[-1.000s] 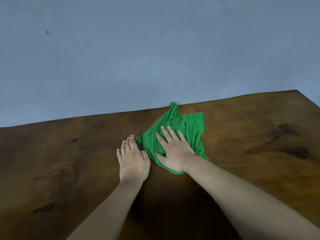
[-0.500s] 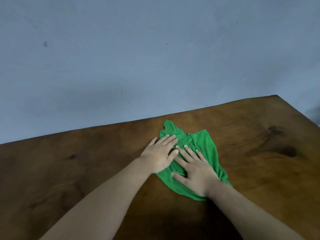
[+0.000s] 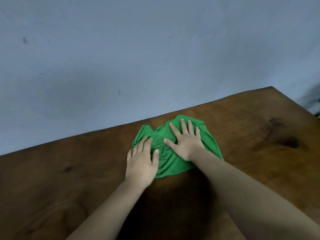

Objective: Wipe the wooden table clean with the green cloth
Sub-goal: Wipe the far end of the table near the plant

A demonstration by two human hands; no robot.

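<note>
A crumpled green cloth (image 3: 170,163) lies on the dark wooden table (image 3: 69,187), near the table's far edge. My right hand (image 3: 186,142) presses flat on the middle of the cloth with its fingers spread and straight. My left hand (image 3: 142,161) lies flat over the cloth's left edge, fingers straight, partly on the cloth and partly on the wood. Both forearms reach in from the bottom of the view. The part of the cloth under my palms is hidden.
A plain blue-grey wall (image 3: 138,58) rises right behind the table's far edge. The table's far right corner (image 3: 271,87) is in view, with dark knots (image 3: 290,142) in the wood to the right of the cloth.
Both hands and the cloth have slid toward the table's far edge. My left hand, beside the cloth one second ago, now lies on its left edge. The cloth is more bunched.
</note>
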